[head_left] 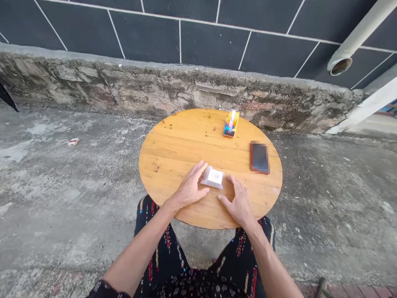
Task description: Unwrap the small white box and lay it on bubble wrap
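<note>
A small white folded paper piece [212, 177] lies near the front of a round wooden table [173, 149]. My left hand [190, 187] rests flat on the table, fingers touching the paper's left edge. To the paper's right my right hand [238, 202] lies palm down, fingertips at its right edge. Neither hand grips anything.
A yellow box of coloured items [231, 123] sits at the table's far edge. A dark red phone-like slab [259, 157] lies at the right. Concrete floor surrounds the table, with a low stone ledge [155, 89], dark tiled wall and a white pipe [347, 54] behind.
</note>
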Demonstrator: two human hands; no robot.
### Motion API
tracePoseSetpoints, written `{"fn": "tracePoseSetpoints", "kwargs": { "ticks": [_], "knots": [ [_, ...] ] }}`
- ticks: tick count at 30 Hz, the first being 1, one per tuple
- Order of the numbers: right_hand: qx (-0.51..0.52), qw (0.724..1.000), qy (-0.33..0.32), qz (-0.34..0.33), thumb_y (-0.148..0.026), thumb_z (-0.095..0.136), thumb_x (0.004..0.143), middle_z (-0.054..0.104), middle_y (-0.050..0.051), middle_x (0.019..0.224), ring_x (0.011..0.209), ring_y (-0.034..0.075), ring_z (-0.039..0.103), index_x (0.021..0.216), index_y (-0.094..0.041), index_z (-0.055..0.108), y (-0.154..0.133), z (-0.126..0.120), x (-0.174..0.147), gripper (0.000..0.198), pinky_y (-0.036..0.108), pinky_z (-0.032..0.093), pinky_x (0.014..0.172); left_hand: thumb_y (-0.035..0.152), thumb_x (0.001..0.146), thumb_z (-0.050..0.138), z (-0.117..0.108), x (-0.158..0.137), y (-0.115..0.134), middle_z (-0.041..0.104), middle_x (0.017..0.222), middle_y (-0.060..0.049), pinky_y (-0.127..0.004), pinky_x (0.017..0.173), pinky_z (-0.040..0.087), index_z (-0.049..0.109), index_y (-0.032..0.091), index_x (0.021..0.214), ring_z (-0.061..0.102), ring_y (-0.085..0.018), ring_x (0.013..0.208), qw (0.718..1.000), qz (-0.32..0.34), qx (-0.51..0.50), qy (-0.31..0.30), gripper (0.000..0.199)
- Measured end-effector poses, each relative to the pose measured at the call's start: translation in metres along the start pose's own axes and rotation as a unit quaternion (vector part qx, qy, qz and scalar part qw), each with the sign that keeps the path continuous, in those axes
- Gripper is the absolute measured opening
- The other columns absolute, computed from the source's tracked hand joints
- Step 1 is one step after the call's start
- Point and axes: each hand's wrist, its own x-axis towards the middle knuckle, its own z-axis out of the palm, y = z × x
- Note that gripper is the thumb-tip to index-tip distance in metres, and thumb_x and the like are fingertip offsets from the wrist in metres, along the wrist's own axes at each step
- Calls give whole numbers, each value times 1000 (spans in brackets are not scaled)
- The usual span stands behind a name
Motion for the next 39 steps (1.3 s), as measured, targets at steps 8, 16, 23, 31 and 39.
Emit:
{"fn": "tracePoseSetpoints", "kwargs": {
  "ticks": [8, 16, 23, 31, 39],
  "knots": [
    [13, 995, -60, -80, -37, 58, 89, 56, 14, 138, 131, 29, 49, 135, -18, 51, 2, -4, 33, 51, 50, 37, 107, 16, 81, 61, 10, 12, 0, 57, 135, -9, -46, 109, 40, 48, 21, 137, 52, -26, 126, 1000, -9, 2, 0, 57],
    [35, 993, -68, -93, -36, 61, 87, 54, 12, 140, 131, 29, 48, 137, -22, 49, 9, -6, 38, 54, 52, 38, 107, 18, 81, 63, 10, 13, -1, 59, 131, -9, -47, 106, 42, 50, 21, 134, 52, -26, 123, 1000, 3, 1, 3, 54],
    [39, 994, -77, -69, -37, 67, 81, 54, 12, 140, 129, 30, 49, 148, -24, 31, 8, -8, 34, 77, 53, 37, 107, 18, 76, 62, 10, 4, 4, 53, 138, -12, -47, 111, 37, 39, 18, 142, 47, -27, 129, 999, 12, 2, 38, 69],
    [16, 992, -79, -95, -35, 62, 86, 55, 13, 139, 129, 29, 50, 140, -20, 44, 8, -8, 36, 59, 51, 40, 104, 14, 76, 59, 9, 2, 1, 60, 128, -9, -47, 106, 40, 44, 21, 139, 54, -26, 119, 998, -2, 43, 39, 64],
    [8, 992, -77, -96, -34, 62, 85, 56, 13, 138, 129, 29, 50, 139, -18, 46, 3, -9, 36, 58, 49, 39, 105, 14, 78, 56, 5, 4, 4, 59, 131, -8, -45, 106, 39, 41, 22, 142, 52, -26, 121, 999, -9, 33, 15, 66]
  ]
}}
